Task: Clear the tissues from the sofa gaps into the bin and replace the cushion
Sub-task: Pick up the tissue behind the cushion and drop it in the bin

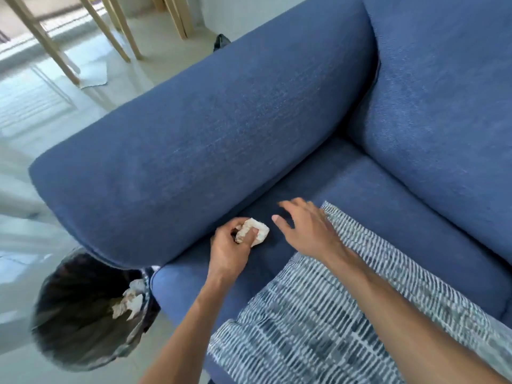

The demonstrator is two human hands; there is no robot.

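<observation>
My left hand (230,248) is closed around a crumpled white tissue (256,231), just beside the gap between the blue sofa's armrest (194,151) and its seat (388,206). To its right, my right hand (304,225) hovers with fingers spread and empty, its wrist resting against the striped blue-and-white cushion (332,314) that lies on the seat. A bin lined with a dark bag (69,309) stands on the floor below the armrest's front end, and several crumpled tissues (130,303) lie inside it.
Wooden chair legs (55,42) stand on the pale tiled floor beyond the armrest, with a sheet of paper (94,76) lying on the floor by them. The sofa's back cushion (443,106) rises at the right.
</observation>
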